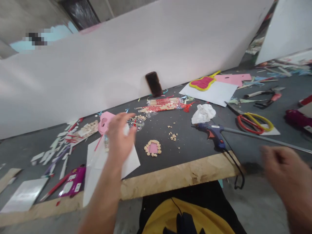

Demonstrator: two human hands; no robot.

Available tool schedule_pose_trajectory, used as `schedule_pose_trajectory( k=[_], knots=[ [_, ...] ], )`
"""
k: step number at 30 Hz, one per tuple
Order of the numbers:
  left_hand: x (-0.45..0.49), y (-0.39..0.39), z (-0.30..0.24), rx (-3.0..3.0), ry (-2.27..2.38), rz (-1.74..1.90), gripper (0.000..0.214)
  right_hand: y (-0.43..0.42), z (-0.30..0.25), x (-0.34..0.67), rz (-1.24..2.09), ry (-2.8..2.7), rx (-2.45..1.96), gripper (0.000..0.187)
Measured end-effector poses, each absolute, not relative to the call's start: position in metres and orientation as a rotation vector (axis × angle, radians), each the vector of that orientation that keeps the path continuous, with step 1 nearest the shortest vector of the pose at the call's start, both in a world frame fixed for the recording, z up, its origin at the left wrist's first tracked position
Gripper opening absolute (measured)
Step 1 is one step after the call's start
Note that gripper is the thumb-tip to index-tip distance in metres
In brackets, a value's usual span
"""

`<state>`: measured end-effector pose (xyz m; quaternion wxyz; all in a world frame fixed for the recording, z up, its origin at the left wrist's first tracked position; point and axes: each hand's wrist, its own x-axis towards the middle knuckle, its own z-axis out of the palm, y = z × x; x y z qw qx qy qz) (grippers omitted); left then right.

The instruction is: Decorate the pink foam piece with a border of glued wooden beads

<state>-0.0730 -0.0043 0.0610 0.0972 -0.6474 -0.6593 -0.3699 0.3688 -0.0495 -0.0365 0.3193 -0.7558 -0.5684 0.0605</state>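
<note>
My left hand (120,138) hovers over a white sheet (129,161) and a pink cut-out with a hole (105,122); its thumb and fingers are apart, with nothing seen between them. To its right lies a small pink square piece ringed with pale, bead-like bits (153,148). Loose pale bits (173,136) are scattered beyond that. Blurred at the table's right front edge, my right hand (280,165) is curled into a loose fist, and nothing shows in it. Nearest to it are a blue glue gun (214,133) and its long grey stick (258,138).
Scissors (254,123), pliers (266,96) and crumpled white tissue (203,113) lie to the right. A phone (154,84) leans on the white partition (136,55). Packaged sticks (163,104) lie below it. A purple tool (73,182) sits left. Brown paper (180,175) covers the front edge.
</note>
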Motion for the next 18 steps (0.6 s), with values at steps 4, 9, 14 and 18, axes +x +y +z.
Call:
schedule_pose_trajectory(
  k=[4, 9, 14, 18],
  knots=[
    [0.006, -0.004, 0.021, -2.398, -2.022, -0.576, 0.021, -0.026, -0.033, 0.309, 0.208, -1.805, -2.003, 0.032],
    [0.04, -0.011, -0.009, -2.544, -2.056, -0.342, 0.014, -0.018, -0.026, 0.284, 0.165, -1.92, -2.214, 0.04],
    [0.029, -0.003, -0.003, -2.411, -2.185, -0.486, 0.016, 0.003, -0.009, 0.273, 0.226, -1.973, -2.377, 0.041],
    [0.011, 0.011, 0.008, -2.26, -2.276, -0.533, 0.025, 0.018, -0.004, 0.277, 0.384, -1.902, -2.471, 0.038]
  ],
)
